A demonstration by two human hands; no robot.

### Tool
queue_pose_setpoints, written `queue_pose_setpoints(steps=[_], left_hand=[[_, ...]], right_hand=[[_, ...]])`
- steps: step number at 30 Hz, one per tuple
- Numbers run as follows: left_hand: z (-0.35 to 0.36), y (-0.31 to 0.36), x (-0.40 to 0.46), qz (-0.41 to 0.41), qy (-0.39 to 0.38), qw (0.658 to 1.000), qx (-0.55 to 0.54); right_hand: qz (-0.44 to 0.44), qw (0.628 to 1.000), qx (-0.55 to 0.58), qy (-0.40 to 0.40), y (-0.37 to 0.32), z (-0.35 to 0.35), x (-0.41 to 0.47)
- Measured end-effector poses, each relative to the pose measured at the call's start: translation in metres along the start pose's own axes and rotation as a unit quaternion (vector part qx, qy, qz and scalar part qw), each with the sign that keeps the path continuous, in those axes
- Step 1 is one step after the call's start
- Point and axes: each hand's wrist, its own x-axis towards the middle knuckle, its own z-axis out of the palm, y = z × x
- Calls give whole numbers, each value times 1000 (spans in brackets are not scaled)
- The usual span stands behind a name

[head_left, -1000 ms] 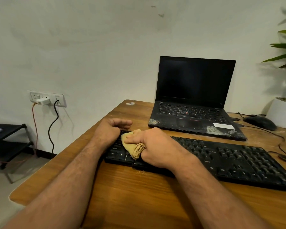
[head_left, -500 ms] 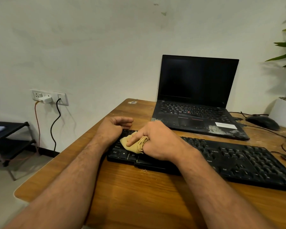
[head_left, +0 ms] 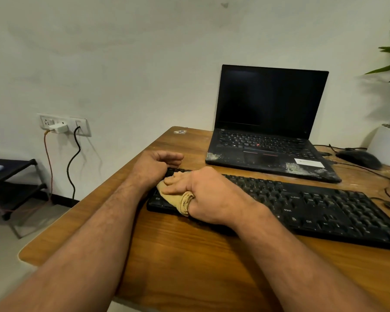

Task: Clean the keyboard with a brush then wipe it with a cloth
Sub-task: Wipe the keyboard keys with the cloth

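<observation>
Right hand [head_left: 208, 197] clenches cloth [head_left: 178, 199] on keyboard [head_left: 302, 206] lying left-to-right; left hand [head_left: 154, 168] grips its left end.

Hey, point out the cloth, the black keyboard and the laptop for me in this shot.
cloth [head_left: 183, 202]: head view, on the bunched tan fold beside the thumb.
black keyboard [head_left: 320, 206]: head view, on the keys right of the wrist.
laptop [head_left: 270, 100]: head view, on the dark screen.
</observation>
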Motion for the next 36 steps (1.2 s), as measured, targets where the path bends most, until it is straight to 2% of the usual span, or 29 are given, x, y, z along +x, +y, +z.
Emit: queue_pose_setpoints(steps=[3,8,10,13,17,20,22,24,27,30,32,36], left_hand=[[1,1,-4,4,3,1000,2],[0,2,-4,8,-3,1000,19],[-1,1,-3,9,-4,1000,22],[0,1,-4,6,1,1000,24],[2,3,-5,-9,-1,1000,0],[4,2,-1,-7,-3,1000,1],[3,0,1,-5,-2,1000,3],[3,-2,2,3,-4,1000,13],[2,-2,0,10,-3,1000,18],[3,0,-1,7,-1,1000,24],[3,1,-2,2,0,1000,21],[3,1,-4,10,7,999,32]], right_hand=[[10,999,15,-28,5,-7,-4],[-66,996,-59,-25,1,0,-4],[-65,996,-52,-33,-1,4,-2],[-15,1000,-22,-17,10,0,-2],[86,990,-74,83,28,-11,1],[112,992,-43,43,23,-11,4],[77,996,-39,15,16,-9,5],[58,998,15,4,11,-13,1],[41,996,77,14,9,-15,-7],[59,997,13,50,12,-9,-4],[87,995,-23,37,14,-6,-1],[64,997,46,-3,12,-10,-7]])
